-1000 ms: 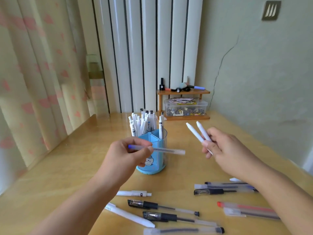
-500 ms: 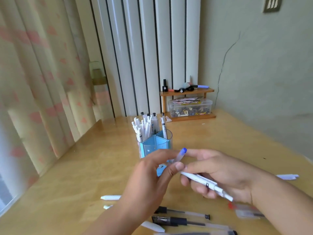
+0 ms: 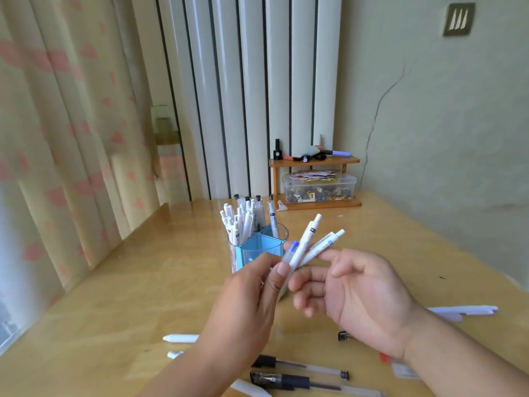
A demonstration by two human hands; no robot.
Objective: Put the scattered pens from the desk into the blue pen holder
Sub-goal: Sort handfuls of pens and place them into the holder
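The blue pen holder (image 3: 259, 248) stands mid-desk, packed with white pens (image 3: 243, 222). Just in front of it my left hand (image 3: 249, 299) pinches a bundle of three pens (image 3: 305, 249): one clear with a blue cap and two white, tips pointing up and to the right. My right hand (image 3: 360, 290) is next to the bundle with fingers spread, index finger under the white pens, gripping nothing. Loose pens lie on the desk nearer me: a white one (image 3: 180, 338), two black gel pens (image 3: 297, 365), a red-capped one (image 3: 385, 357), and white ones at the right (image 3: 463, 310).
A small wooden shelf (image 3: 315, 161) with bottles and markers stands at the back of the desk, a clear plastic box (image 3: 319, 187) under it. A curtain hangs along the left desk edge (image 3: 86, 270); the wall is on the right.
The two white pens went from my right hand into my left, joining the blue-capped pen. My right hand has let go and spread its fingers. The bundle now points upward.
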